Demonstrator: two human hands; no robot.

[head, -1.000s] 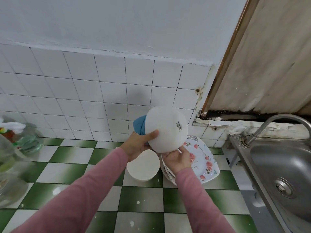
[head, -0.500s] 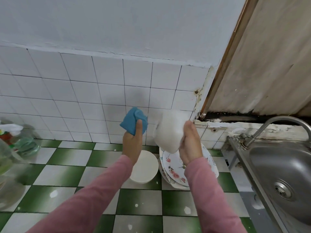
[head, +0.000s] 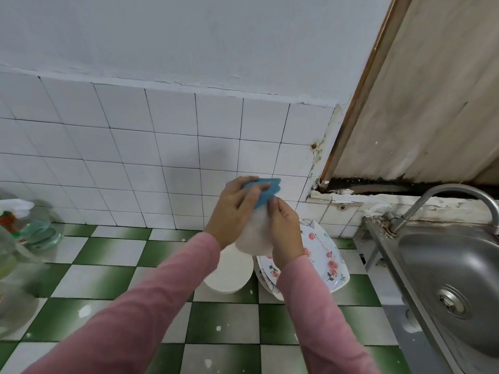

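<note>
My right hand [head: 285, 233] grips a white bowl [head: 253, 236] held up on its edge in front of the tiled wall; the bowl is blurred. My left hand [head: 236, 209] holds a blue cloth [head: 266, 190] and presses it against the bowl's upper part. Below the hands a second white bowl [head: 228, 273] sits upside down on the green and white checked counter [head: 113, 282]. Beside it on the right lies a stack of flowered plates [head: 324, 255].
A steel sink [head: 453, 279] with a curved tap [head: 453, 190] fills the right side. Clear plastic bottles [head: 29, 225] stand at the left edge against the white tiled wall [head: 135, 157]. A wooden frame runs up at the top right.
My left hand has brought the blue cloth rightwards onto the bowl. The bowl has turned from its underside facing me to edge-on, and my right hand has shifted its grip.
</note>
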